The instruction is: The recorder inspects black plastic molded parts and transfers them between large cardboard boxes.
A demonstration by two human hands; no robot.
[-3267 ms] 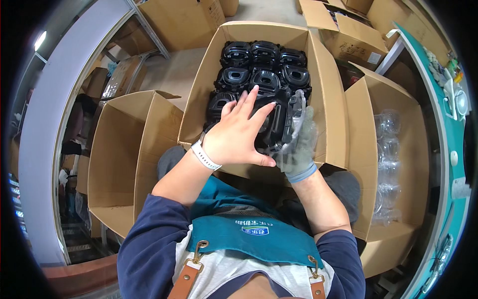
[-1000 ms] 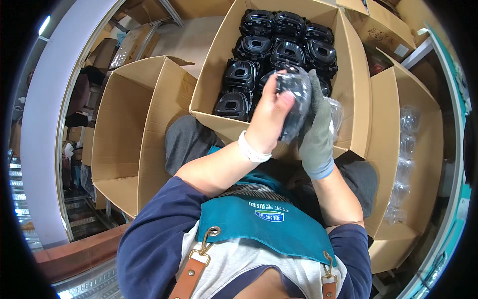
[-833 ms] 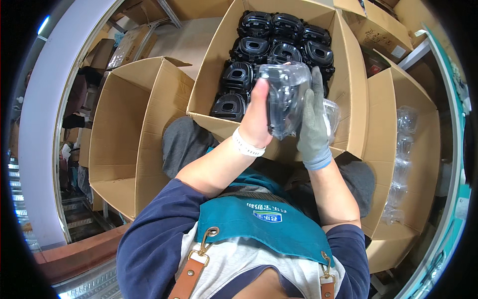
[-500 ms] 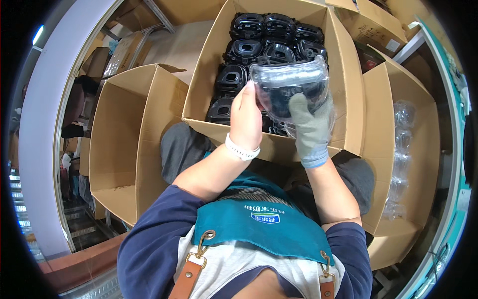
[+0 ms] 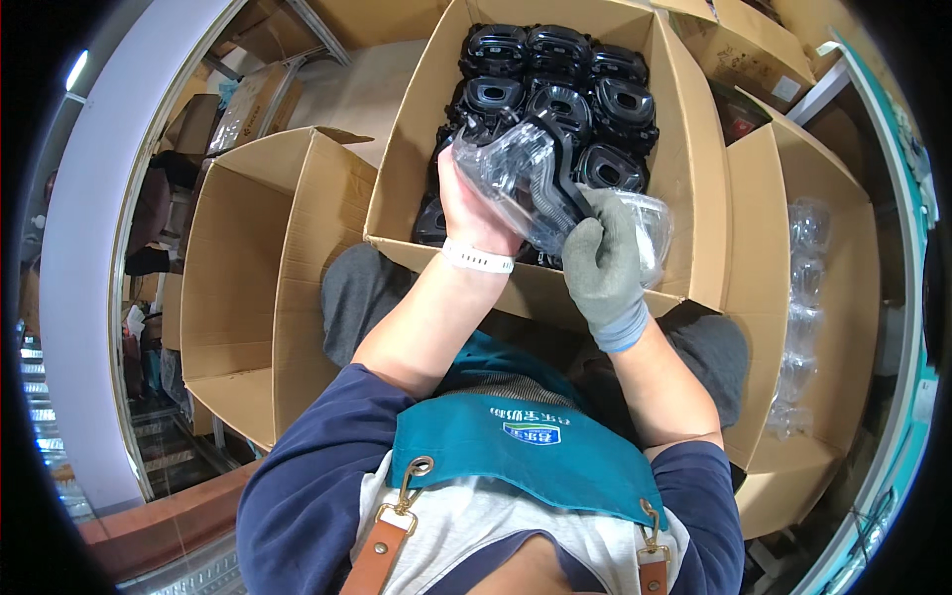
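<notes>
Tilted above the big open carton (image 5: pixel 694 159) is a clear plastic cover (image 5: pixel 501 174) with a dark ribbed band (image 5: pixel 560 183) along one side. My left hand (image 5: pixel 471 208), bare with a white wristband, holds it from the left; most of its fingers are hidden. My right hand (image 5: pixel 607 258), in a grey glove, pinches the lower end of the dark band between thumb and fingers. A second clear plastic piece (image 5: pixel 652 233) shows just behind the glove; whether the hand touches it I cannot tell. Black moulded housings (image 5: pixel 563 109) with oval openings sit in rows inside the carton.
An open carton (image 5: pixel 238 278) stands on the left. On the right, another carton (image 5: pixel 838 327) holds a column of stacked clear plastic pieces (image 5: pixel 801 312). More boxes (image 5: pixel 744 59) stand at the far right. My knees flank the near side of the big carton.
Both hands have turned the clear cover on its side, bringing the dark band into sight. My right hand has shifted slightly left, its grip now on the band. More housings show.
</notes>
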